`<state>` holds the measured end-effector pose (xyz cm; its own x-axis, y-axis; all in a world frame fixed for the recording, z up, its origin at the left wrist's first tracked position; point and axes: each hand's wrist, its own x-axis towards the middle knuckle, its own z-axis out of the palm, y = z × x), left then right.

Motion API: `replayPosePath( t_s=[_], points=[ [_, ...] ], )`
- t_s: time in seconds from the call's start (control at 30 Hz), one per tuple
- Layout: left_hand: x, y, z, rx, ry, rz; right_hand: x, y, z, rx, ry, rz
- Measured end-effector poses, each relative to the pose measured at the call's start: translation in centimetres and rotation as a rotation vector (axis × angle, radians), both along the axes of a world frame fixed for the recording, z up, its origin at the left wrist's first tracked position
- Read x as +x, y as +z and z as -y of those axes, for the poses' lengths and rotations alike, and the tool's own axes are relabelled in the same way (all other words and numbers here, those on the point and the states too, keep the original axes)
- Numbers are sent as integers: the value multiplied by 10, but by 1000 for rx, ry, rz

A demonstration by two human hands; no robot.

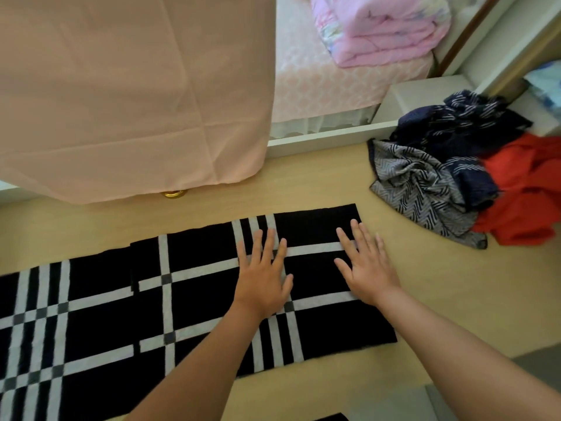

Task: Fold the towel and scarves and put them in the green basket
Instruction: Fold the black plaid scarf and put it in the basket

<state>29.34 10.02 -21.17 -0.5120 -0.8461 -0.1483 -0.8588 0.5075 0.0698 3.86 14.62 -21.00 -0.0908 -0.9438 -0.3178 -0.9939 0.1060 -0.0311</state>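
Observation:
A long black scarf (121,314) with white check stripes lies flat on the light wood floor, its right part doubled over. My left hand (262,276) presses flat on it, fingers straight. Beside it my right hand (365,264) also rests flat near the scarf's right end. At the right, a pile holds a grey zigzag scarf (419,189), a dark blue striped scarf (455,129) and a red cloth (528,189). No green basket is in view.
A pink sheet (130,92) hangs from the bed at the upper left, with a brass foot (173,194) under it. A folded pink quilt (382,25) lies on the bed. A white bed base (328,138) and a wardrobe edge (516,56) stand behind.

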Motion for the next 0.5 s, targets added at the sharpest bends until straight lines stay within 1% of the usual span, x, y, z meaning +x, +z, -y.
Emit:
replayPosePath(
  t_s=[0.07, 0.13, 0.2, 0.23, 0.3, 0.33, 0.4, 0.5],
  points=[
    [-22, 6, -7, -19, -83, -43, -14, 0, 4, -10, 7, -44],
    [-44, 5, -19, 20, -199, -107, -20, 3, 2, -103, -37, -59],
    [-63, 0, -30, 68, -249, -105, -20, 4, -9, -220, -87, 8],
    [-70, -2, -34, 77, -247, -90, -17, 4, -18, -242, -89, 54],
    [-79, -5, -36, 79, -218, -64, -14, -1, -40, -212, -49, 109],
    [-84, -5, -35, 72, -211, -63, -18, -5, -50, -182, -25, 108],
    [-93, -3, -32, 49, -221, -85, -37, -11, -61, -137, 6, 66],
    [-119, 10, -19, -20, -222, -137, -70, -10, -62, -125, 26, -2]
  ],
)
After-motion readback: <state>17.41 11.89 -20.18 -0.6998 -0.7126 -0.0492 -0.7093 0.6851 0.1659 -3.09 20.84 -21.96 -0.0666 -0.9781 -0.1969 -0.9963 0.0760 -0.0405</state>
